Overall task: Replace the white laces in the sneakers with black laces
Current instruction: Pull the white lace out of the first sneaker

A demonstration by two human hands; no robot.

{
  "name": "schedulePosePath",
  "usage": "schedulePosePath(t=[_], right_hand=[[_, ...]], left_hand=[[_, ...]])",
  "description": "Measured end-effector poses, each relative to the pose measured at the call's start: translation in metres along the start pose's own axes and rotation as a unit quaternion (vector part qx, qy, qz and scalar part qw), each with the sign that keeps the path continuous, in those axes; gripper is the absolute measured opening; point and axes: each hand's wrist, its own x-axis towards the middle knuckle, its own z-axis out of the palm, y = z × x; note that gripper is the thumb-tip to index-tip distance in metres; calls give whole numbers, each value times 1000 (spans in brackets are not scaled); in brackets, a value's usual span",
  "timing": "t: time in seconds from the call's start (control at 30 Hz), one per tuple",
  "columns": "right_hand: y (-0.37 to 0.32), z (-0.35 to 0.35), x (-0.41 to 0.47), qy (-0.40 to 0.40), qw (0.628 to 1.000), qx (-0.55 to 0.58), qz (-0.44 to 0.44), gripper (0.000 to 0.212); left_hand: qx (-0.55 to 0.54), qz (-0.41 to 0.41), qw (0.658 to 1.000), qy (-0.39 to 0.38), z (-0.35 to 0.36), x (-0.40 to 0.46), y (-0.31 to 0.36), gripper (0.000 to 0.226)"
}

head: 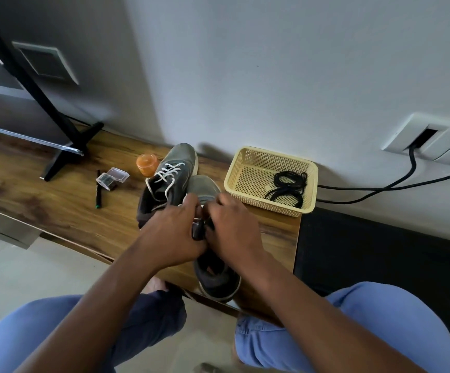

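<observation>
Two grey sneakers stand on a wooden shelf. The far sneaker [174, 173] still carries loose white laces [166, 175]. The near sneaker [214, 275] points away from me, and both hands cover its middle. My left hand [176, 232] and my right hand [232, 224] pinch at its lace area, where a bit of white lace shows by the fingertips. Exactly what each finger grips is hidden. Coiled black laces [288, 188] lie in a cream plastic basket [240, 170] to the right.
An orange jar [146, 164], a clear plastic box [112, 178] and a dark pen [98, 192] lie left of the sneakers. A black TV stand foot [65, 152] rests further left. Black cables [380, 188] run from a wall socket at the right. My knees are below the shelf's edge.
</observation>
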Motion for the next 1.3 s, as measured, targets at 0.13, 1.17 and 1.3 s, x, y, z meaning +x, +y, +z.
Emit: schedulePosePath(t=[0.13,1.17,1.3], right_hand=[[0,3,-1,17,1000,0,-8,12],[10,-16,7,109,929,235,264,31],[4,-16,3,100,977,119,147,25]], left_hand=[[-3,-19,999,45,8,8,-2,41],[-80,-135,988,7,1,12,-11,58],[-82,-142,986,4,-1,11,-9,60]])
